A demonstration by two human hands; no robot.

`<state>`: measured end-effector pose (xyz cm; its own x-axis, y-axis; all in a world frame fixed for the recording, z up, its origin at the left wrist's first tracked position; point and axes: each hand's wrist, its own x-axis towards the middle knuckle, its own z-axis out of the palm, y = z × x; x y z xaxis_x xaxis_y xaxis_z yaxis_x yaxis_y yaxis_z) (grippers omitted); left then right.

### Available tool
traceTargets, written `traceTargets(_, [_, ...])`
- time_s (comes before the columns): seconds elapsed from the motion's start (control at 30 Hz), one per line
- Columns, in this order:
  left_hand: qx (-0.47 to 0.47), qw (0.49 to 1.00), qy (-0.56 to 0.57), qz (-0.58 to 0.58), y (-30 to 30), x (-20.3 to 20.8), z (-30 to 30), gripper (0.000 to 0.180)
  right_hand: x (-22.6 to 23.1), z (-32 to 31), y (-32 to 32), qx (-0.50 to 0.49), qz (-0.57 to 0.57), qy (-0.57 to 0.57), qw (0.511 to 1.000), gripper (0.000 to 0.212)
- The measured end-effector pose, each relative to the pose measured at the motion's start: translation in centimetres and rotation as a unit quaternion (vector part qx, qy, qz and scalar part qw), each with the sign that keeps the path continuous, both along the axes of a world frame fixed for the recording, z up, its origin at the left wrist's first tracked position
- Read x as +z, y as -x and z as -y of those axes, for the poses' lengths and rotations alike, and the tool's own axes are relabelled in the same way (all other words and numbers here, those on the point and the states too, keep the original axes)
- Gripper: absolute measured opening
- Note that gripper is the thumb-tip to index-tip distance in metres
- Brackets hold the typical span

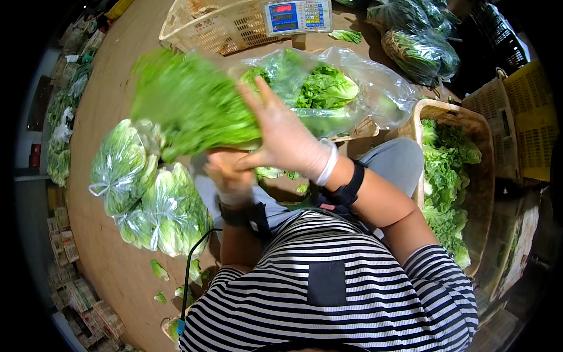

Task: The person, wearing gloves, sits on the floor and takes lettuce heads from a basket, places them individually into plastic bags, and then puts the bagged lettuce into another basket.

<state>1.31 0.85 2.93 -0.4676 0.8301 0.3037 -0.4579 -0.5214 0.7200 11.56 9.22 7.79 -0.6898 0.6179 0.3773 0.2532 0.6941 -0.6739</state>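
A leafy green lettuce [187, 102], smeared by motion, is held up in front of me, its leaves toward the left. My right hand [287, 135], in a thin pale glove, has its thumb and fingers spread around the lettuce's base end. Right below the leaves is my left hand [229, 173], blurred, its fingers curled against the lettuce's underside. Just beyond my hands lies an open clear plastic bag [381, 88] with lettuce inside [328, 88]. Beside my left knee sit tied clear bags of lettuce [176, 205].
On my right stands a deep plastic crate [488, 193] full of loose lettuce [446, 188]. A scale display [298, 17] stands by a pale crate [234, 32] ahead. Bagged greens [419, 53] lie far right. Loose leaves [158, 270] are scattered on the brown floor. A black cable [189, 270] hangs by my left side.
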Motion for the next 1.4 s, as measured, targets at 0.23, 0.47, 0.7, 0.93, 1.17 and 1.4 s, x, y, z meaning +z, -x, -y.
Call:
traceTargets(0.23, [0.001,0.903,0.170,-0.394,-0.5,-0.5,-10.3,0.093,-3.6,-10.8,-11.6,-0.031,-0.187,0.414,0.891,0.060])
traceTargets(0.47, [-0.166,0.514,0.144,-0.829,-3.4,-8.2,-11.8,0.006,-8.4,-16.1,-10.3,0.073,-0.007,0.394,0.916,0.107])
traceTargets(0.7, [-0.177,0.610,0.090,-0.767,-3.1,-4.9,-9.0,0.005,-14.5,-20.4,-12.3,0.242,0.415,0.015,0.877,0.106])
traceTargets(0.93, [-0.194,0.667,0.056,-0.717,-3.7,-5.8,-9.8,0.007,-15.9,-18.2,-11.0,0.187,0.482,-0.084,0.852,0.102])
traceTargets(1.17, [-0.240,0.714,0.039,-0.657,-3.1,-5.6,-12.9,0.017,-15.1,-17.9,-9.7,0.197,0.560,-0.010,0.805,0.096])
traceTargets(1.4, [-0.247,0.638,0.322,-0.655,0.5,-3.5,-18.1,0.030,-17.8,-24.8,-9.2,-0.191,0.103,0.459,0.861,0.060])
